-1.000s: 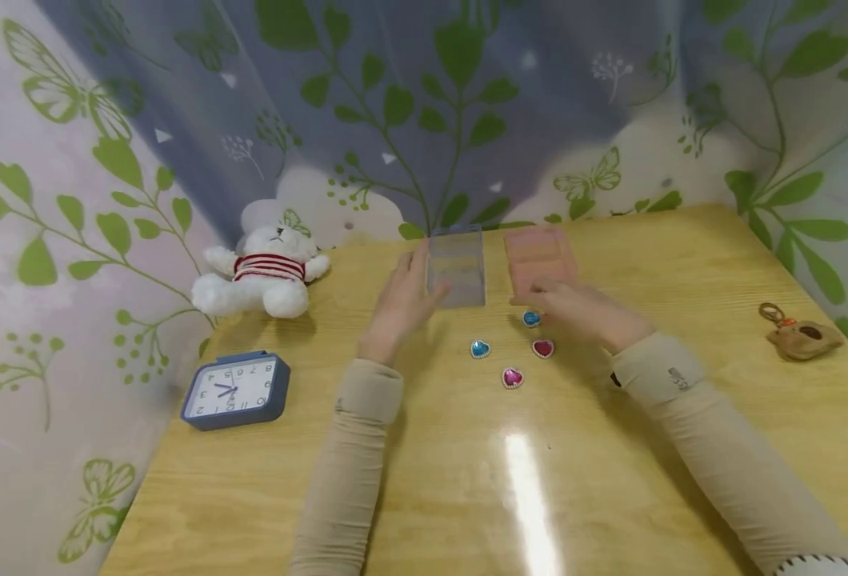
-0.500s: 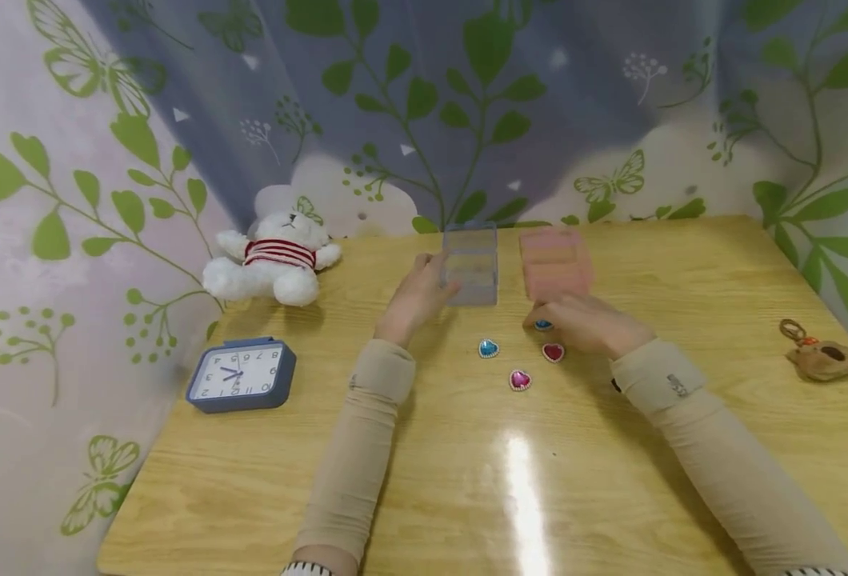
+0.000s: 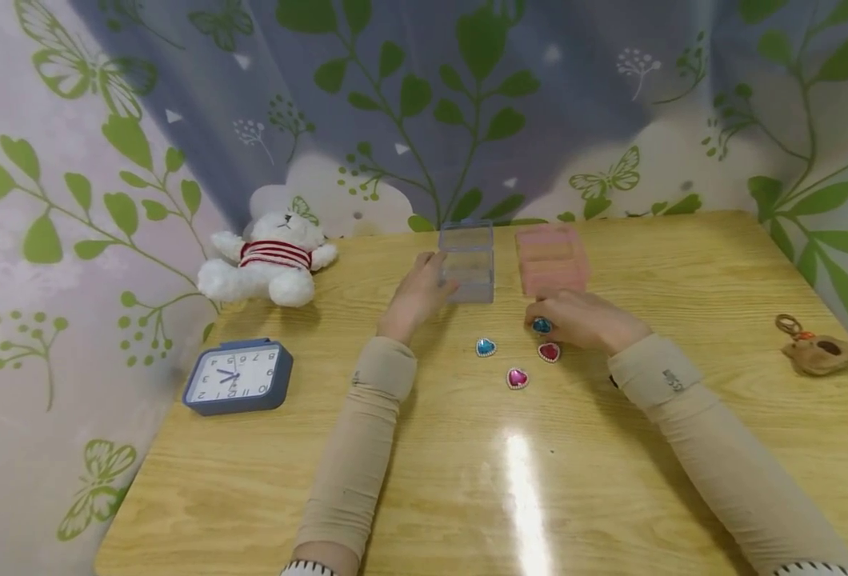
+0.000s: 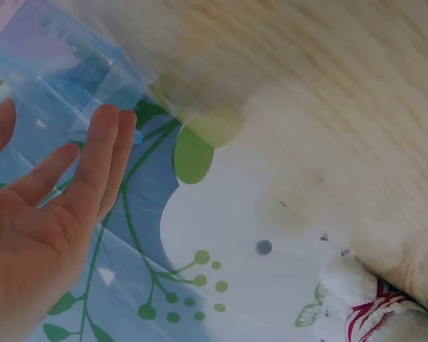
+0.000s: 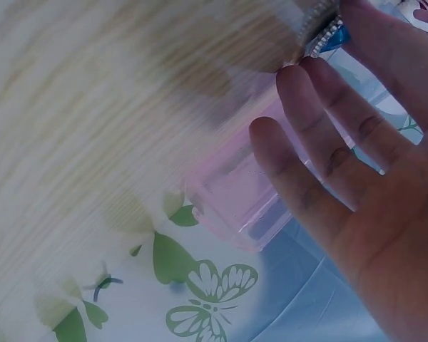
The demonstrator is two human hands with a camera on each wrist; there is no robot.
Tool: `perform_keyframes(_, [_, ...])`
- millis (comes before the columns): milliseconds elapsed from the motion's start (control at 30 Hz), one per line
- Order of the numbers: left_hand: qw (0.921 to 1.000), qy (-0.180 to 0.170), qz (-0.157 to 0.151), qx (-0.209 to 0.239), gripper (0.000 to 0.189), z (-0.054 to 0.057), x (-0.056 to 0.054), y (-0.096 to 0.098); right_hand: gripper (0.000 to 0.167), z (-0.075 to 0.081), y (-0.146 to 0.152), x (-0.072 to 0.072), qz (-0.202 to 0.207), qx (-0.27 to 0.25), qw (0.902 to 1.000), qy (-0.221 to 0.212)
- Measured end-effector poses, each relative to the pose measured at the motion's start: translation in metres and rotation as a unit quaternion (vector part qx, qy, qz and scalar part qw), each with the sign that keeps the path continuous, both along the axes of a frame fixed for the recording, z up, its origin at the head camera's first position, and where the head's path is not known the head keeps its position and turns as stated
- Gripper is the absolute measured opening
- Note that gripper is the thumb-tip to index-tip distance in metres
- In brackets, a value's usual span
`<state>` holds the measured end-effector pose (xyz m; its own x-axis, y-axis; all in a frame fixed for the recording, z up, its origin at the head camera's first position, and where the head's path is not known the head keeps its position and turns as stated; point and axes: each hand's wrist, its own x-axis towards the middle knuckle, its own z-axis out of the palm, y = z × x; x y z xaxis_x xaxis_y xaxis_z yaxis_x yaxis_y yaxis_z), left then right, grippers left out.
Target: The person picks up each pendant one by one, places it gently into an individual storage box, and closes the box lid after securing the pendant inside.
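Blue gem [image 3: 542, 326] clamped in right grip [image 3: 578, 318], in front of pink box [image 3: 559, 280]. Left grip [image 3: 417, 298] apart beside clear box [image 3: 475, 293]. Firm pinch to be used; red gem [image 3: 550, 352] to be left untouched; clear box steadied gently.

A narrow gap is left between the clear box [image 3: 469, 293] and the pink box [image 3: 555, 276], through which a hand could be passed. The clear box's left side is blocked by the left hand [image 3: 418, 294], the pink box's front by the right hand [image 3: 581, 318]. Low passage between the hands is hindered by the blue heart [image 3: 486, 347], red heart [image 3: 550, 352] and pink heart [image 3: 517, 378]; between the forearms, bare table [image 3: 460, 472] is left passable.
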<state>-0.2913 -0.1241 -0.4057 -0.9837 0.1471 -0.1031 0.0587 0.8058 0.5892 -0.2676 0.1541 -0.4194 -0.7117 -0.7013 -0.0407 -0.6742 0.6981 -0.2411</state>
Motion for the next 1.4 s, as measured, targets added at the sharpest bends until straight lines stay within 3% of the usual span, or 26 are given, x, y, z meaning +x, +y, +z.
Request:
perform_keyframes(233, [0.9998, 0.0, 0.021, 0.005, 0.071, -0.005, -0.005, 0.004, 0.02, -0.001, -0.002, -0.001, -0.002, -0.004, 0.9999, -0.01])
perform_keyframes(467, [0.999, -0.024, 0.037, 0.01, 0.078, -0.001, -0.006, 0.006, 0.018, -0.004, -0.002, -0.005, -0.015, -0.015, 0.9996, -0.021])
perform_keyframes(700, [0.9987, -0.026, 0.042, 0.002, 0.081, 0.002, -0.011, 0.006, 0.015, -0.001, -0.002, -0.008, -0.021, -0.007, 0.9995, -0.023])
perform_keyframes(1133, [0.998, -0.034, 0.052, -0.012, 0.08, 0.006, -0.013, 0.0, 0.012, 0.005, 0.002, -0.006, 0.0, -0.013, 0.9998, -0.013])
perform_keyframes(1400, [0.9982, -0.023, 0.047, 0.031, 0.076, -0.001, -0.012, -0.004, 0.012, -0.007, 0.002, -0.01, -0.03, -0.008, 0.9994, -0.015])
